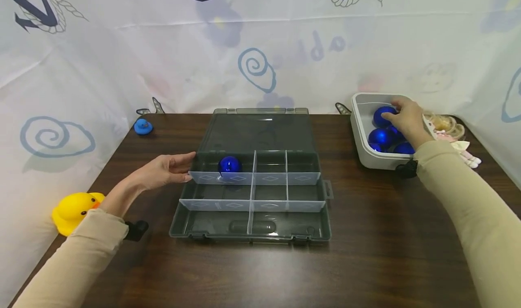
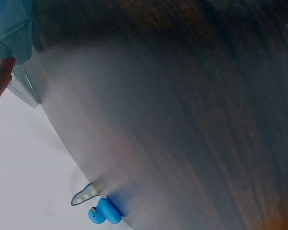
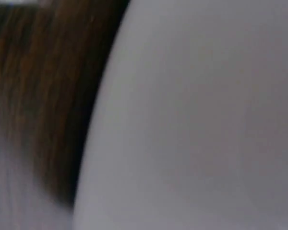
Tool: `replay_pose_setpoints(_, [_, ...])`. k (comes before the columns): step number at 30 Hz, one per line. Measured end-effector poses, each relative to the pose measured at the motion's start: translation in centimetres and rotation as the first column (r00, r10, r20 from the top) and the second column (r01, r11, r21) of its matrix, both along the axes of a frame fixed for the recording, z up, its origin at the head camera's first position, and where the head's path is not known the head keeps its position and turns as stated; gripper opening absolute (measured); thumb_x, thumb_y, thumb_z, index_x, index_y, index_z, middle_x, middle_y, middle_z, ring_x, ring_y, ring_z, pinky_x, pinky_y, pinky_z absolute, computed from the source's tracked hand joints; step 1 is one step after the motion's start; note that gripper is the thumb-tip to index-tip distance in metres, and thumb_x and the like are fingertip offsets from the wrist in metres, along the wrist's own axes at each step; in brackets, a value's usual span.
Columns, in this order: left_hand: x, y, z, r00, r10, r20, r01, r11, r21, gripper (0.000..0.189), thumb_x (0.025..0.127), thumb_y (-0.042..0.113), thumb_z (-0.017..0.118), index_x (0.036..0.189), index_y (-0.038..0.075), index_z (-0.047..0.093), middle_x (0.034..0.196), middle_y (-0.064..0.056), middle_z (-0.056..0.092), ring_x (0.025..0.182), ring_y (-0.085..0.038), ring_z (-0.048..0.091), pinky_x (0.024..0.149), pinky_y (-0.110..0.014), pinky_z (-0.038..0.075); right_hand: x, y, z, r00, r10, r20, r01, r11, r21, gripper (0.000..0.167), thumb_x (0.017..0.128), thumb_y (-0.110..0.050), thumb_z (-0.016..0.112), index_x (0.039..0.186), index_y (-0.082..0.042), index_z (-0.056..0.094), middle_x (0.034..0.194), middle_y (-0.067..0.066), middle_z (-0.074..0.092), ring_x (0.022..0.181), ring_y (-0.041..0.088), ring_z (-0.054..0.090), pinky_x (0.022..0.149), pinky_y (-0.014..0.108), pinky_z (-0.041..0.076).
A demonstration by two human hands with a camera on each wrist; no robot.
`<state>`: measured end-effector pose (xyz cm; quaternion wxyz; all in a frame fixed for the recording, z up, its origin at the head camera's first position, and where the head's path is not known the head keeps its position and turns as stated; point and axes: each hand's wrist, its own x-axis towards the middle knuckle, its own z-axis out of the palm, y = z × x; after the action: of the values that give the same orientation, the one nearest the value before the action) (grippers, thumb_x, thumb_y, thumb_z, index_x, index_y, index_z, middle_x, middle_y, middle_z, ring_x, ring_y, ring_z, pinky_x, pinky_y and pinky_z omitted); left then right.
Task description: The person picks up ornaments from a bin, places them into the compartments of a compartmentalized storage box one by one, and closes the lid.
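Note:
On the table lies a grey see-through compartment box [image 1: 228, 220] with its lid [image 1: 262, 131] folded back. One shiny blue ball [image 1: 229, 164] sits in its back left compartment. My left hand [image 1: 160, 172], fingers nearly straight, touches the box's left side; in the left wrist view a fingertip [image 2: 8, 63] meets the see-through wall. At the right, my right hand [image 1: 409, 120] reaches into a white bin [image 1: 382, 163] and grips a blue ball [image 1: 382, 116], thumb in front and fingers behind. Several other blue balls [image 1: 379, 137] lie there. The right wrist view has only the bin's blurred wall [image 3: 182, 120].
A small blue rubber duck [image 1: 143, 126] stands at the back left of the table [image 1: 260, 276]. A larger yellow duck [image 1: 73, 212] is beside my left forearm. Right of the bin lies a doll [image 1: 452, 134], partly hidden. A printed cloth [image 1: 171, 63] hangs behind the table.

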<state>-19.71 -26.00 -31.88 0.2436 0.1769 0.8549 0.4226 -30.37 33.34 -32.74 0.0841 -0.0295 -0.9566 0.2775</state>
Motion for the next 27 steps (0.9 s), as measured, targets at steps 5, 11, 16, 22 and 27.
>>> replay_pose_setpoints(5, [0.1,0.1,0.0,1.000,0.001,0.010,-0.001,1.000,0.000,0.076,0.092,0.014,0.061,0.148,-0.006,0.014,0.154,-0.025,0.011,0.137,-0.044,0.022,0.102,-0.047,0.035,-0.2,-0.2,-0.4,0.999,0.028,0.030,-0.030,0.997,0.078,0.048,0.091,-0.018,0.060,0.124,0.014,0.048,0.120,0.039,0.048,0.111,0.051,0.044,0.099,0.058,0.032])
replay_pose_setpoints(11, [0.0,0.0,0.0,1.000,0.004,0.005,-0.004,1.000,0.001,0.074,0.092,0.012,0.061,0.147,-0.006,0.015,0.154,-0.025,0.011,0.137,-0.045,0.022,0.102,-0.045,0.036,-0.4,-1.1,-0.4,0.996,0.068,0.057,-0.072,0.994,0.078,0.055,0.091,-0.030,0.061,0.126,0.011,0.047,0.119,0.038,0.050,0.111,0.052,0.045,0.098,0.060,0.032])
replay_pose_setpoints(16, [0.0,0.0,0.0,1.000,0.002,0.004,-0.002,1.000,0.016,0.074,0.092,0.010,0.061,0.147,-0.007,0.014,0.154,-0.026,0.010,0.137,-0.044,0.021,0.101,-0.040,0.039,-0.6,-1.7,-0.3,0.995,0.083,0.059,-0.087,0.993,0.083,0.056,0.090,-0.030,0.063,0.126,0.010,0.046,0.119,0.038,0.051,0.110,0.052,0.046,0.097,0.061,0.034])
replay_pose_setpoints(22, [0.1,-0.1,0.0,1.000,0.005,0.003,-0.005,1.000,0.016,0.074,0.092,0.010,0.060,0.147,-0.008,0.014,0.154,-0.026,0.009,0.137,-0.045,0.021,0.101,-0.040,0.039,-0.8,-1.8,-0.5,0.994,0.101,0.044,-0.104,0.992,0.069,0.052,0.088,-0.024,0.064,0.123,0.012,0.046,0.117,0.037,0.051,0.108,0.051,0.047,0.097,0.059,0.034])
replay_pose_setpoints(27, [0.1,-0.1,0.1,1.000,0.004,0.002,-0.004,1.000,0.008,0.074,0.092,0.010,0.060,0.147,-0.008,0.014,0.154,-0.026,0.009,0.137,-0.045,0.020,0.102,-0.044,0.037,-0.7,-1.5,-0.4,0.991,0.118,0.054,-0.119,0.993,0.008,0.057,0.090,-0.021,0.063,0.130,0.012,0.039,0.122,0.039,0.047,0.113,0.052,0.045,0.099,0.059,0.033])
